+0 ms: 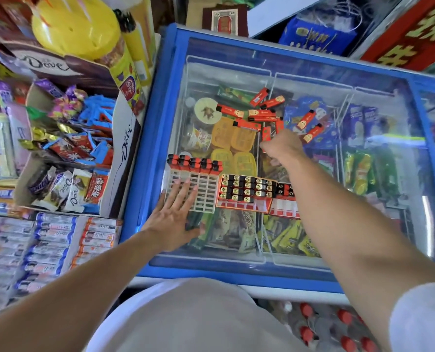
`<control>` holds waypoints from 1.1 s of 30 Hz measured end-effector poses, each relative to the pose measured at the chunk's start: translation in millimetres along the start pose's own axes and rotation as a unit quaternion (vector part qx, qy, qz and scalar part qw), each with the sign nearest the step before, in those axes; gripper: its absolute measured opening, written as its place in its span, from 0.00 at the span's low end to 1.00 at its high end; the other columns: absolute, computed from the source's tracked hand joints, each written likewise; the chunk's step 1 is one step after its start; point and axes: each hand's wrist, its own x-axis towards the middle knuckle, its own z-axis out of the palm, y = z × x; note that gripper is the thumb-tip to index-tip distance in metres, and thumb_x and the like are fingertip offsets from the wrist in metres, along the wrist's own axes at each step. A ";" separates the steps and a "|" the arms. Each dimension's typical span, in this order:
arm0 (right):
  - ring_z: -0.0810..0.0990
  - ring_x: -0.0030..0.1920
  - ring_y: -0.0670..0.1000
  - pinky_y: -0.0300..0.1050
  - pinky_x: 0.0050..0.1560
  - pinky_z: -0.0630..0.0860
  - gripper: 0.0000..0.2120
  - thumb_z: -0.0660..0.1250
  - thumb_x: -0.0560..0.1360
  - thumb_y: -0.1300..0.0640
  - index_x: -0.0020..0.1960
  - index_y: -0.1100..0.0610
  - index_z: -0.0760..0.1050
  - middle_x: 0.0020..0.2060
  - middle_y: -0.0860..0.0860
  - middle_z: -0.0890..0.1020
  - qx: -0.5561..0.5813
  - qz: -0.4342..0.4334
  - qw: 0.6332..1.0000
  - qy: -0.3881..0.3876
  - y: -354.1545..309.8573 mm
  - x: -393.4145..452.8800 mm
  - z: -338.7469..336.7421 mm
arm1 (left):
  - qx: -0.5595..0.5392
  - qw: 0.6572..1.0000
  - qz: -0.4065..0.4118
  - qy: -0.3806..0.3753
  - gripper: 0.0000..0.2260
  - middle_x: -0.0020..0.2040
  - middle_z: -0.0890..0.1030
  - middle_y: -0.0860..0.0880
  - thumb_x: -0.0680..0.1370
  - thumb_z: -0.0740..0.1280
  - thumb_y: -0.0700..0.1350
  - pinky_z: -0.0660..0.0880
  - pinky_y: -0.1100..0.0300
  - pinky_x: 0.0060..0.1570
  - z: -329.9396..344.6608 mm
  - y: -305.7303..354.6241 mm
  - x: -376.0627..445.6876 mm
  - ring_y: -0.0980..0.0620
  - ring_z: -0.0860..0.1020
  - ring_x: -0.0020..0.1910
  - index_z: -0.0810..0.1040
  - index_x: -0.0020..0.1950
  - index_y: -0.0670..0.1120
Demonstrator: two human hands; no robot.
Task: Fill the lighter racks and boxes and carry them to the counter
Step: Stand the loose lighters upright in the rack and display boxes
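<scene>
- Shop corner, seen from above: a blue-framed chest freezer with a sliding glass lid served as the work surface; ice creams and tubs showed through the glass beneath.
- Dove carton at left held mixed wrapped chocolates, heaped loosely.
- White lattice rack lay on the glass near the front edge; one row of red lighters stood along its far side, the remaining cells vacant. Judged light and fairly stiff, liable to slide on glass; best lifted by both outer edges, kept level.
- Red box, touching the rack on its right, was nearly full of lighters standing black caps up. A second red box beside it was partly hidden by the forearm; contents only partly visible.
- Loose lighters lay scattered flat on the glass beyond the boxes. Judged small, hard, smooth plastic; best pinched across the body.
- Left hand lay flat, fingers spread, fingertips on the rack's near cells, steadying it.
- Right hand reached among the loose lighters, fingers curled downward; whether they held one cannot be told.
</scene>
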 end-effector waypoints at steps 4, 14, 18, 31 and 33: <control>0.83 0.34 0.50 0.46 0.42 0.81 0.12 0.72 0.76 0.48 0.42 0.56 0.79 0.35 0.49 0.83 0.017 -0.018 0.998 0.058 9.2 -24.1 -16.3 | 0.019 1.000 0.006 0.006 0.48 0.77 0.22 0.50 0.77 0.55 0.73 0.32 0.43 0.77 1.3 -0.6 0.6 0.49 0.22 0.75 0.22 0.76 0.53; 0.81 0.40 0.39 0.34 0.43 0.77 0.12 0.75 0.72 0.42 0.52 0.46 0.81 0.43 0.41 0.84 0.203 -0.132 0.964 0.110 57.8 -176.0 -38.7 | -0.015 0.996 0.033 0.085 0.46 0.79 0.27 0.49 0.80 0.60 0.65 0.28 0.48 0.76 -1.3 12.3 -10.2 0.50 0.26 0.77 0.28 0.80 0.51; 0.81 0.39 0.37 0.29 0.37 0.71 0.11 0.74 0.73 0.43 0.54 0.44 0.79 0.42 0.38 0.82 0.146 -0.143 0.976 0.079 69.5 -199.2 -21.9 | 0.000 0.980 0.124 0.157 0.43 0.82 0.33 0.48 0.81 0.64 0.56 0.39 0.47 0.80 -8.9 32.1 -19.5 0.50 0.32 0.80 0.35 0.82 0.48; 0.73 0.29 0.41 0.44 0.35 0.69 0.05 0.67 0.80 0.55 0.55 0.49 0.75 0.41 0.45 0.80 0.073 -0.196 0.975 0.080 78.1 -190.7 14.2 | 0.097 0.981 0.159 0.053 0.35 0.77 0.23 0.51 0.81 0.64 0.56 0.39 0.47 0.80 -21.4 61.5 -22.5 0.48 0.31 0.80 0.52 0.83 0.49; 0.73 0.27 0.43 0.43 0.32 0.68 0.03 0.69 0.79 0.52 0.51 0.48 0.76 0.37 0.43 0.79 0.104 -0.170 0.977 0.071 81.0 -187.5 15.9 | 0.100 0.981 0.158 0.052 0.34 0.78 0.23 0.51 0.81 0.64 0.56 0.40 0.46 0.80 -22.3 60.4 -22.5 0.47 0.32 0.80 0.55 0.83 0.50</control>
